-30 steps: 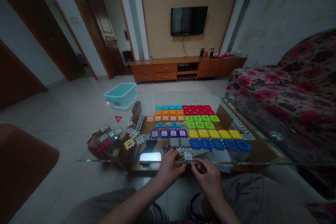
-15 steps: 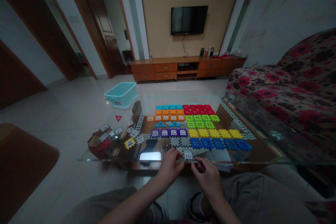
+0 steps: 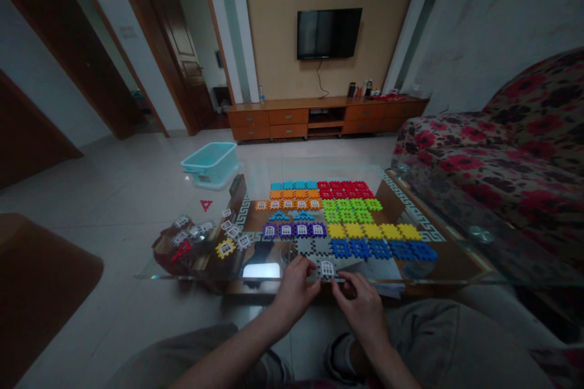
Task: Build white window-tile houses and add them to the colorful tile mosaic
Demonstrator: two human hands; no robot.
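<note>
A grey puzzle-edged building tile with a white window piece [image 3: 327, 268] in it is at the table's front edge, between my hands. My left hand [image 3: 296, 284] pinches its left side with bent fingers. On the other side, my right hand [image 3: 360, 302] has thumb and fingertips at the tile's lower right edge. Just beyond it lie plain grey tiles [image 3: 309, 247], joining a row of blue tiles [image 3: 379, 249]. Purple tiles with white windows [image 3: 294, 230] and yellow tiles [image 3: 371, 231] form the row behind.
Orange tiles [image 3: 294, 195], red tiles [image 3: 342, 189] and green tiles [image 3: 349, 211] lie farther back on the glass table [image 3: 274, 260]. Loose white window pieces [image 3: 233, 231], a yellow window tile [image 3: 225, 248] and red pieces [image 3: 184, 250] are at left. A turquoise bin [image 3: 210, 164] stands beyond the table.
Almost nothing differs. Both hands stay at the grey window tile, which has shifted very slightly at most; the other pieces lie as before.
</note>
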